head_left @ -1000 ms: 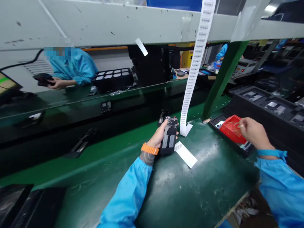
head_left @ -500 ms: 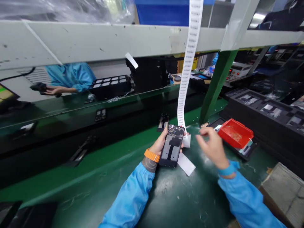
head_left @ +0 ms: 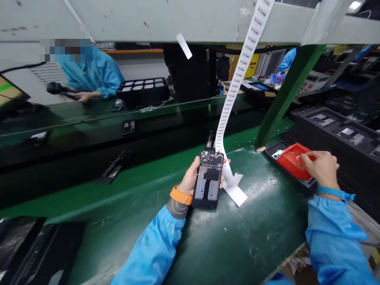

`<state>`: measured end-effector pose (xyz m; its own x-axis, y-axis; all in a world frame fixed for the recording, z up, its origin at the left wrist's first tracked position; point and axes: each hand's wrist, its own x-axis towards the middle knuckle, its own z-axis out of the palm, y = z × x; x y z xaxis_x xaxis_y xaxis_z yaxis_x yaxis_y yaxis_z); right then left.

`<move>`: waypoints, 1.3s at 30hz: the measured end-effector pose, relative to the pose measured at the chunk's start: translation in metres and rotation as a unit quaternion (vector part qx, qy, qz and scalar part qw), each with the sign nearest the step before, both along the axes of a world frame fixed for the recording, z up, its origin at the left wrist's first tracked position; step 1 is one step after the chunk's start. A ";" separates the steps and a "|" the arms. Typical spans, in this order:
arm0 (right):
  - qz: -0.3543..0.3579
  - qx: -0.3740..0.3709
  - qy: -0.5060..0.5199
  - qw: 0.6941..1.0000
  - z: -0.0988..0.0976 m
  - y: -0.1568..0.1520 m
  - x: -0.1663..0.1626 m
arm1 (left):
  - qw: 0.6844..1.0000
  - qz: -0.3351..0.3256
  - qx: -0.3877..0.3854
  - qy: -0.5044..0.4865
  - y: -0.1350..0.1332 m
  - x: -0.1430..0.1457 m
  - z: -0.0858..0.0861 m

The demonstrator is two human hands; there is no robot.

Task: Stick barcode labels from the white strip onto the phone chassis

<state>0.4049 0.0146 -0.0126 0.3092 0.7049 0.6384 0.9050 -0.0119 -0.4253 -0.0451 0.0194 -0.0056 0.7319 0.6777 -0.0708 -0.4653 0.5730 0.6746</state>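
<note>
Right hand (head_left: 323, 168) returned to red tray (head_left: 290, 169), phone (head_left: 208, 183) pointing lengthwise forward.

We counted four phone-like devices (head_left: 208, 185) which we could recognise; one more dark thing (head_left: 38, 139), at the left, was too blurred for us to include. We also found one label strip (head_left: 236, 77), one red bin (head_left: 292, 170), one green post (head_left: 287, 97), and eight pale pieces (head_left: 138, 88) inside one black tray (head_left: 144, 97). Other people (head_left: 97, 73) were two.
</note>
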 end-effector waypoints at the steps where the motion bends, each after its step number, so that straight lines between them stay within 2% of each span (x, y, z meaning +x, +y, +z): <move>1: 0.005 0.032 -0.009 0.999 -0.004 0.000 -0.001 | 1.000 -0.013 0.002 -0.009 0.000 0.003 0.001; 3: 0.026 0.112 -0.003 0.993 -0.008 0.002 -0.006 | 0.999 -0.031 0.007 -0.021 -0.001 0.007 0.003; 5: 0.066 0.160 0.016 0.985 -0.006 0.006 -0.009 | 0.999 -0.030 0.009 -0.031 -0.003 0.009 0.005; 9: 0.116 0.184 0.056 0.974 0.015 0.006 -0.022 | 0.999 -0.006 0.001 -0.039 -0.007 0.011 0.005; 11: 0.093 0.184 0.070 0.976 0.028 -0.001 -0.051 | 1.000 -0.002 -0.006 -0.030 -0.008 0.012 0.003; 13: 0.080 0.163 0.073 0.981 0.035 -0.011 -0.098 | 1.000 -0.006 -0.010 -0.023 -0.008 0.013 0.001; 14: 0.107 0.140 0.077 0.981 0.035 -0.016 -0.126 | 1.000 -0.009 -0.009 -0.022 -0.009 0.014 0.000; 15: 0.186 0.085 0.090 0.975 0.033 -0.021 -0.154 | 1.000 -0.016 -0.008 -0.021 -0.009 0.015 -0.001; 16: 0.278 0.025 0.113 0.954 0.029 -0.025 -0.179 | 1.000 -0.022 -0.007 -0.019 -0.009 0.015 -0.001; 17: 0.335 0.001 0.123 0.934 0.024 -0.028 -0.200 | 0.999 -0.028 -0.006 -0.017 -0.010 0.016 -0.001; 19: 0.397 -0.018 0.133 0.908 0.013 -0.030 -0.225 | 0.999 -0.037 -0.010 -0.013 -0.012 0.017 0.001; 21: 0.406 -0.011 0.133 0.904 0.006 -0.030 -0.230 | 0.999 -0.044 -0.018 -0.013 -0.014 0.018 0.003; 25: 0.398 0.024 0.088 0.913 0.002 -0.027 -0.216 | 0.998 -0.050 -0.044 -0.021 -0.019 0.024 0.005; 31: 0.350 0.106 0.023 0.930 0.000 -0.027 -0.217 | 0.995 -0.040 -0.071 -0.060 -0.026 0.034 0.006; 36: 0.334 0.148 0.018 0.931 -0.001 -0.030 -0.222 | 0.991 -0.007 -0.101 -0.091 -0.032 0.041 0.006; 39: 0.343 0.136 0.057 0.928 0.000 -0.032 -0.221 | 0.990 0.011 -0.111 -0.090 -0.032 0.043 0.008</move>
<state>0.1837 -0.0172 -0.0129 -0.0765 0.5789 0.8118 0.6095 0.6715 -0.4214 -0.0020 -0.0129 0.0026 0.7314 0.6760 -0.0895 -0.5802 0.6859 0.4391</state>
